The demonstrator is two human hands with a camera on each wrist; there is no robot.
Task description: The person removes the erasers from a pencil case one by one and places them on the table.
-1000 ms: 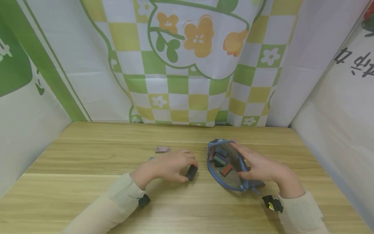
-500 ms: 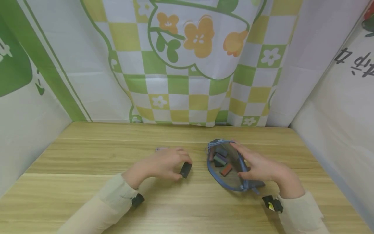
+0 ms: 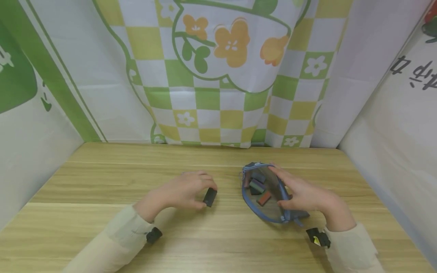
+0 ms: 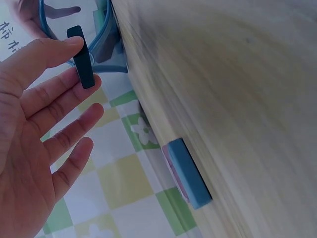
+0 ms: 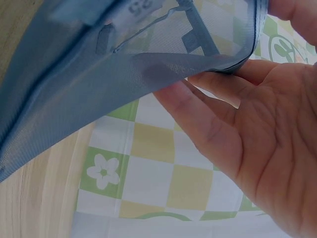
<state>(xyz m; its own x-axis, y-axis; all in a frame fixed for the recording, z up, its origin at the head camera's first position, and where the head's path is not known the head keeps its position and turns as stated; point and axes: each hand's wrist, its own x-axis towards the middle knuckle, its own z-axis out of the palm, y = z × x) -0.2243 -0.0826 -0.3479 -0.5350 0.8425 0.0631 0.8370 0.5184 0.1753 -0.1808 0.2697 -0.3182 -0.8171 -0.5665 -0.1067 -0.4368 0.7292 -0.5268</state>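
My left hand [image 3: 177,191] pinches a small dark block [image 3: 210,197] between thumb and fingers, a little left of the pouch. In the left wrist view the block [image 4: 81,58] is slim and flat-sided, its ring and little fingers extended free. My right hand [image 3: 304,194] holds the right side of a blue zippered mesh pouch [image 3: 253,206], its mouth spread wide. Inside the pouch lie several small blocks, among them a reddish one [image 3: 264,198] and a striped one [image 3: 257,185]. Up close, one right fingertip [image 5: 173,94] presses against the mesh [image 5: 99,94].
On the wooden table [image 3: 211,246], a blue block [image 4: 190,173] lies beside a pinkish one [image 4: 174,171]; the left hand mostly hides both from the head view. A checkered, flowered curtain [image 3: 208,98] hangs behind the table, with pale cloth [image 3: 396,144] at the right side.
My left hand has moved left, away from the pouch, still pinching the dark block, and now covers the blocks on the table. The right hand and pouch have stayed put.
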